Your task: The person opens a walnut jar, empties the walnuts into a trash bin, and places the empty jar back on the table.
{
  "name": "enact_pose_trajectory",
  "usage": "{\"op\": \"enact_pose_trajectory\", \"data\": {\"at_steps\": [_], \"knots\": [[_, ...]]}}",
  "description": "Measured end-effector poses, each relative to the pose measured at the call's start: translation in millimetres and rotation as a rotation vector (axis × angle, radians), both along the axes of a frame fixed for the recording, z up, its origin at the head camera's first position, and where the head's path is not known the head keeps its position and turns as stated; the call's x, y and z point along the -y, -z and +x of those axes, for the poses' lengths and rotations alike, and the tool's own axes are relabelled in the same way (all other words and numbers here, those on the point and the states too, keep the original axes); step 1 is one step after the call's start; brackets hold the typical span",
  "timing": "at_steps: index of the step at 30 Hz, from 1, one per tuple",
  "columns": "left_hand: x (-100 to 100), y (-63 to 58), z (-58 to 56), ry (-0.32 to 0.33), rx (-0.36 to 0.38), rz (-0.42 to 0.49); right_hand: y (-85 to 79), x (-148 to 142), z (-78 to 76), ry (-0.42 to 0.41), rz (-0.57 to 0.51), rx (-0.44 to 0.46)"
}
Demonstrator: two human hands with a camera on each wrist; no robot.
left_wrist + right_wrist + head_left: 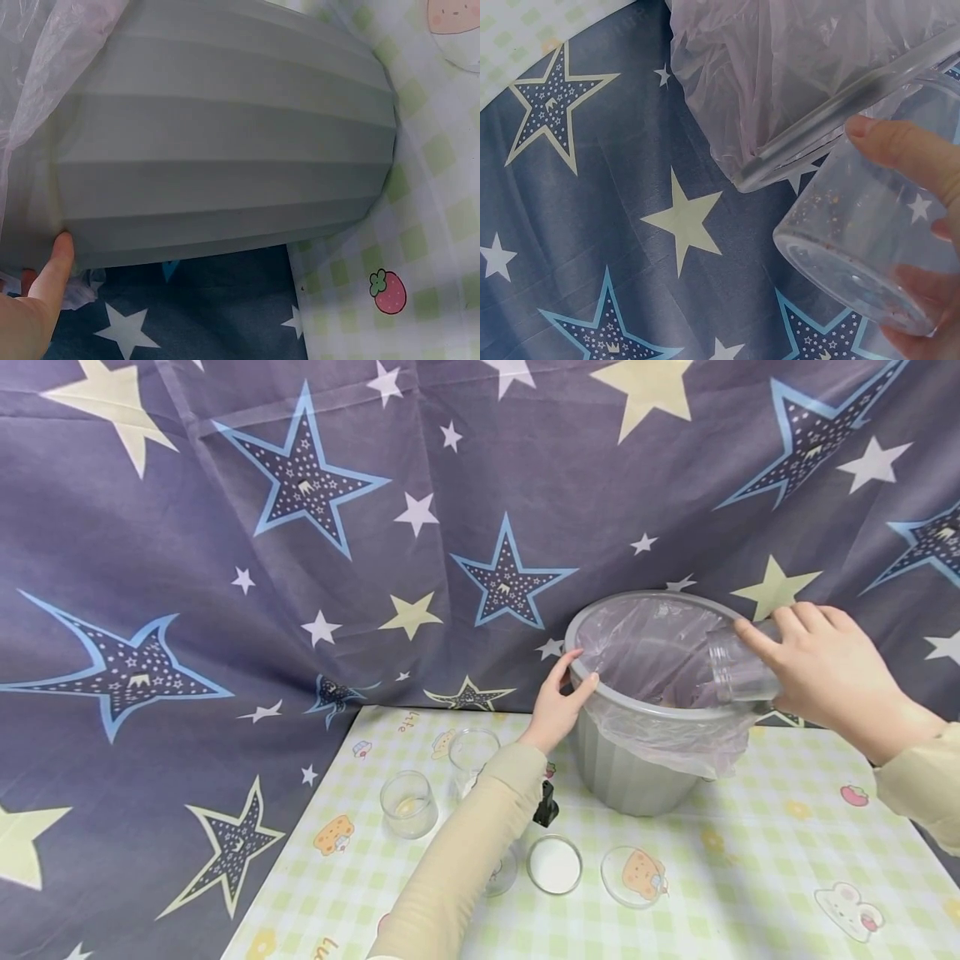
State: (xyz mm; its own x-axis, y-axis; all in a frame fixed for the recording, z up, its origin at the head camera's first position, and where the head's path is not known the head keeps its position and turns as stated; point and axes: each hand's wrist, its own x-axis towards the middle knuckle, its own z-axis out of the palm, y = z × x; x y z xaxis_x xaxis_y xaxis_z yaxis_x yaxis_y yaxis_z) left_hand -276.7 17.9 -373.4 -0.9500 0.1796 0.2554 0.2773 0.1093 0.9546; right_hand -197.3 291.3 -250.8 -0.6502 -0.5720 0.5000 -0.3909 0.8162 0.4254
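A grey ribbed trash bin point(633, 772), lined with a thin translucent pinkish bag point(675, 739), stands upright on the table. My left hand point(555, 706) holds the bin's rim at its left side, thumb and fingers spread along it. Over the right side of the rim, my right hand point(832, 672) grips a clear jar point(738, 672), tipped with its mouth toward the inside of the bin. Small brownish bits cling to the wall near the jar's base point(832, 206) in the right wrist view. Much of the bin's inside is hidden.
Left of the bin stand two clear glass containers point(408, 814), one partly behind my left sleeve. Nearer lie a round dish of white stuff point(555, 865), a clear round lid point(630, 878) and a small black object point(547, 803). A starry curtain point(360, 568) hangs behind the table.
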Motion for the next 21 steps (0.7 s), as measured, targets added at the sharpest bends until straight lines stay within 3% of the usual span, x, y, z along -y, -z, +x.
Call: {"op": "enact_pose_trajectory", "data": {"at_steps": [10, 21], "knots": [[0.1, 1.4, -1.1, -0.013, 0.004, -0.009, 1.0, -1.2, -0.5, -0.015, -0.013, -0.007], [0.6, 0.8, 0.0, -0.011, 0.003, -0.018, 2.8, -10.2, 2.4, 0.085, -0.081, 0.085]]}}
